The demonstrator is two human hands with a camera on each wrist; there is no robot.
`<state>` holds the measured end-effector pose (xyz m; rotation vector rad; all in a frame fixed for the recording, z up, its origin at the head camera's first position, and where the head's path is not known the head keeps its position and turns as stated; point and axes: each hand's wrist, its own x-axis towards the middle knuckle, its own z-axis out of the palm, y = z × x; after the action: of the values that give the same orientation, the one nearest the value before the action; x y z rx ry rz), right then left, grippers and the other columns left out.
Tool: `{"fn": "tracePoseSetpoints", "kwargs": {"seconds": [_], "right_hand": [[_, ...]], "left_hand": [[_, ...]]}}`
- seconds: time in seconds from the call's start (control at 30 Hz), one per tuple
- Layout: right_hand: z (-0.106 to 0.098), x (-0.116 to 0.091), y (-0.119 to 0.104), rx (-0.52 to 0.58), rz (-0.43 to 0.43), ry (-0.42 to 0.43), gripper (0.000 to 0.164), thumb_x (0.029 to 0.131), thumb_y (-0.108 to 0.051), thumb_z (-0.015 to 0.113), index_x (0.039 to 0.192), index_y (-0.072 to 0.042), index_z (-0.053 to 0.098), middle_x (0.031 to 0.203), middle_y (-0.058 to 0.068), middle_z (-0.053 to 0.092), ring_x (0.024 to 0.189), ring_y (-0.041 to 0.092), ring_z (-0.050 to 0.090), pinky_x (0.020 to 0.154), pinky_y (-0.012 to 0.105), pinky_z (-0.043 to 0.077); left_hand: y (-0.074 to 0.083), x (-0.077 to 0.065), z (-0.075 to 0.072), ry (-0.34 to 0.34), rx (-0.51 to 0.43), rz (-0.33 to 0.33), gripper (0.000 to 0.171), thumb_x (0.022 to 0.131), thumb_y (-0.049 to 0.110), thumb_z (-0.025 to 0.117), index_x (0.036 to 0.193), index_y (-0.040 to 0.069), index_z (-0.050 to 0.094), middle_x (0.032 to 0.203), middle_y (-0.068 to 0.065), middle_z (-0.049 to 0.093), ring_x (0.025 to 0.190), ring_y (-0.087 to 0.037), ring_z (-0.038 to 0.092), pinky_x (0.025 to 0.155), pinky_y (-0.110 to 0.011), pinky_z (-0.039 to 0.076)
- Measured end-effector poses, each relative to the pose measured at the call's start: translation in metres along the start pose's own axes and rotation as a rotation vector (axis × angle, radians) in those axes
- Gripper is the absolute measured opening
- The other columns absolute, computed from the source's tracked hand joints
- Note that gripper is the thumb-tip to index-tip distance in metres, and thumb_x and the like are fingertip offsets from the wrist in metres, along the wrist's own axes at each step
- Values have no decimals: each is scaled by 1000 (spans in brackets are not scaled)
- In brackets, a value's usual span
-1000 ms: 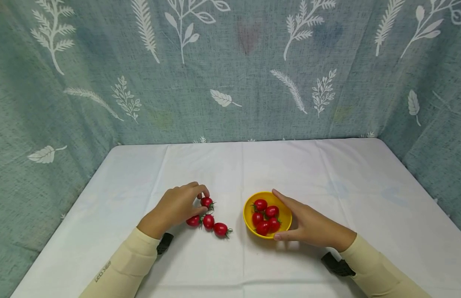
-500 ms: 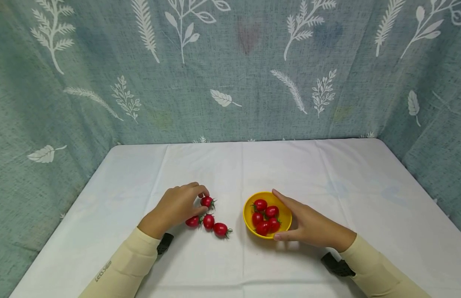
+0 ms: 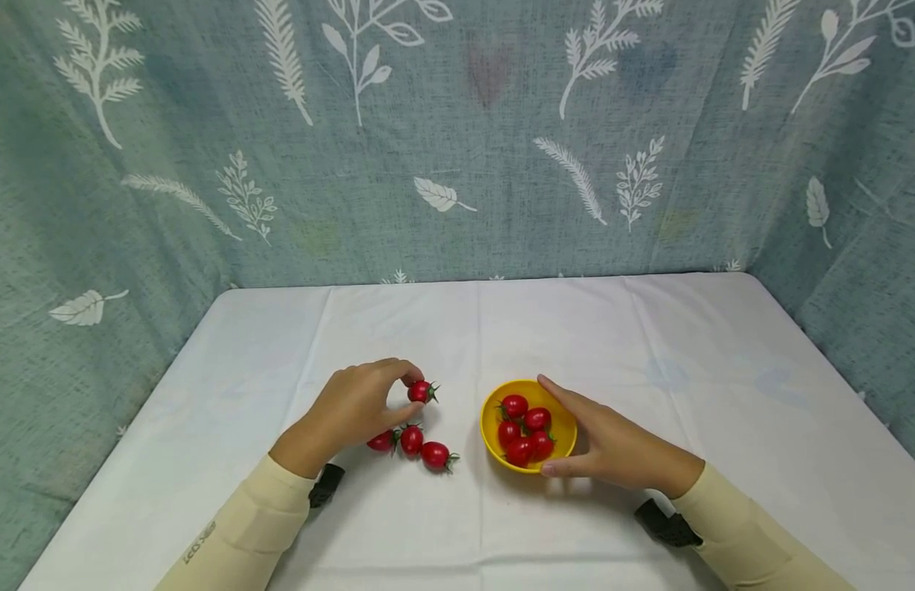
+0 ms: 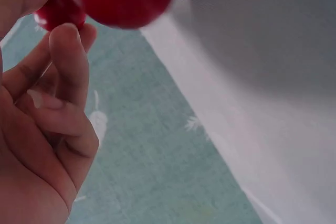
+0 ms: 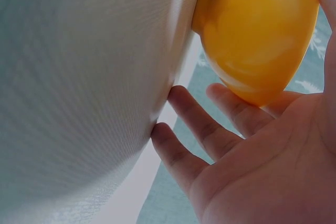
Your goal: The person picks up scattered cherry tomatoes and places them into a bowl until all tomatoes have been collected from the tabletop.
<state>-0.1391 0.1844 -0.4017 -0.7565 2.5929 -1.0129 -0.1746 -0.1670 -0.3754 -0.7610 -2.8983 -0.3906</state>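
Dark lettering (image 3: 199,542) runs along the left sleeve (image 3: 243,525), too small and blurred to read. White leaf prints mark the grey-green curtain (image 3: 457,238), which hangs behind the table and along both its sides.

The left hand (image 3: 357,402) pinches one tomato (image 3: 422,391) between thumb and fingertips, its green stem pointing right, towards the bowl (image 3: 490,451). Whether this tomato clears the cloth (image 3: 612,328) I cannot tell. Below it, three tomatoes (image 3: 436,456) lie in a row just beside one another, the leftmost partly covered by the hand.

The right hand (image 3: 612,447) holds the yellow bowl from its right side, thumb at the near rim and index finger at the far rim; in the right wrist view the other fingers are spread, two tips touching the cloth. Five tomatoes (image 3: 537,419) sit inside the bowl.

A bare strip of white cloth separates the pinched tomato from the bowl's left rim. More cloth stretches from both hands to the table's back edge and side edges, all well apart from the bowl. A black device (image 3: 667,525) is at the right wrist, another at the left.
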Motion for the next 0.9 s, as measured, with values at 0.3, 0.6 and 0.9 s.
{"fn": "tracePoseSetpoints", "kwargs": {"seconds": [0.3, 0.6, 0.9], "right_hand": [[0, -1, -1, -4, 0, 2, 111, 78, -58, 78, 161, -17, 17, 164, 6, 28, 150, 31, 31, 118, 52, 29], [0, 0, -1, 14, -1, -2, 111, 78, -57, 79, 161, -17, 18, 164, 6, 29, 150, 30, 32, 118, 51, 29], [-1, -1, -1, 29, -6, -2, 110, 78, -55, 80, 161, -17, 18, 163, 8, 31, 149, 30, 34, 117, 52, 31]], "left_hand": [[27, 4, -11, 69, -29, 108, 29, 84, 32, 79, 109, 23, 69, 97, 14, 70, 53, 1, 39, 54, -18, 40], [51, 13, -11, 71, -28, 180, 27, 86, 32, 77, 110, 24, 69, 100, 16, 70, 71, 0, 60, 60, -18, 45], [73, 27, 1, 22, -19, 251, 26, 86, 37, 76, 110, 27, 69, 98, 17, 68, 63, 0, 55, 59, -20, 44]]}}
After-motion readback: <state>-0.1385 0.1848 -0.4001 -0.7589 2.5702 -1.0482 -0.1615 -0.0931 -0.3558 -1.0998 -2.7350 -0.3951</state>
